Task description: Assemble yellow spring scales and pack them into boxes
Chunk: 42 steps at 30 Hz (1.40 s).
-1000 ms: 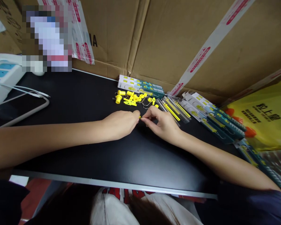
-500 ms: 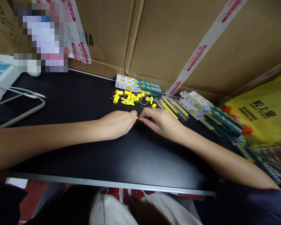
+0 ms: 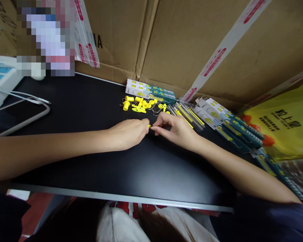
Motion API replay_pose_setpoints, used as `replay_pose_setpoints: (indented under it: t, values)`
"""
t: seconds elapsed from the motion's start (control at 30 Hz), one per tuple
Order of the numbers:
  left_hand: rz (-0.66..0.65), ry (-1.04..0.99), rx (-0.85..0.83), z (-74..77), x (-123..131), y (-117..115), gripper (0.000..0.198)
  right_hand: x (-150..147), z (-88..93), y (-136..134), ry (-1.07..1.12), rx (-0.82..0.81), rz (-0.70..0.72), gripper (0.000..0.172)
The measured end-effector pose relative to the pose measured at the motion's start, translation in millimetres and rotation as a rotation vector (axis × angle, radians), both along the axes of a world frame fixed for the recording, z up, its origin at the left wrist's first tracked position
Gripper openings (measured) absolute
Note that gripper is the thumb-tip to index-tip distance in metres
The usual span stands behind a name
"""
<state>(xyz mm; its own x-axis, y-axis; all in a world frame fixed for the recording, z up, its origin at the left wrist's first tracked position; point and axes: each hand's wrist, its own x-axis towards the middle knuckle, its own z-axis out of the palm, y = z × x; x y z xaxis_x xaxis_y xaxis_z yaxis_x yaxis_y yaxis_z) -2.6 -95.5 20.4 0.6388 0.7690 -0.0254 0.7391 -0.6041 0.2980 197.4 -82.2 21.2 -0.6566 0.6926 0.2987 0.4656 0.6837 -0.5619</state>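
My left hand [image 3: 128,134] is closed, its fingertips pinching a small yellow plastic part [image 3: 149,126] that mostly hides behind them. Right up against it, thumb and forefinger of my right hand [image 3: 175,129] are pressed together; whatever they grip is too small to make out. Just beyond both hands lies a loose pile of yellow plastic parts [image 3: 138,109], with dark coil springs [image 3: 121,105] at its left end and bent wire hooks [image 3: 155,109] at its right. Clear tubes with yellow strips [image 3: 185,114] lie behind my right hand.
Printed spring-scale boxes [image 3: 148,92] stand at the back, and more boxes [image 3: 227,122] lie to the right beside a yellow bag [image 3: 280,117]. A white power strip [image 3: 1,79] and cables [image 3: 22,95] occupy the left. Cardboard [image 3: 179,43] walls the table's rear.
My right hand's fingertips have drawn slightly away from the left's, and its fingers are raised a little. The left hand keeps its pinch on the yellow part. The view has shifted slightly.
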Motion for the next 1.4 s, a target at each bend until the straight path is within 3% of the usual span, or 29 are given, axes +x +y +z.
replay_pose_setpoints:
  t: [0.33, 0.73, 1.0, 1.2, 1.3, 1.4]
  values:
    - [0.05, -0.059, -0.038, 0.3, 2, -3, 0.025, -4, -12.8, -1, 0.224, -0.1, -0.083, 0.028]
    - [0.075, -0.27, -0.236, 4.0, 4, -6, 0.024, -6, -9.0, -8, 0.191, -0.05, -0.071, 0.029]
    - [0.148, -0.466, -0.411, 7.4, 4, -8, 0.02, -7, -11.3, -11, 0.163, 0.128, -0.094, 0.024]
    - [0.147, -0.597, -0.504, 8.1, 4, -10, 0.032, -6, -13.9, -10, 0.179, 0.315, -0.073, 0.017]
    - [0.107, -0.583, -0.46, 7.4, 3, -11, 0.035, -5, -15.3, -9, 0.208, 0.348, -0.069, 0.015]
    - [0.042, -0.487, -0.289, 5.8, 2, -13, 0.041, -3, -18.6, -9, 0.258, 0.354, -0.053, 0.013]
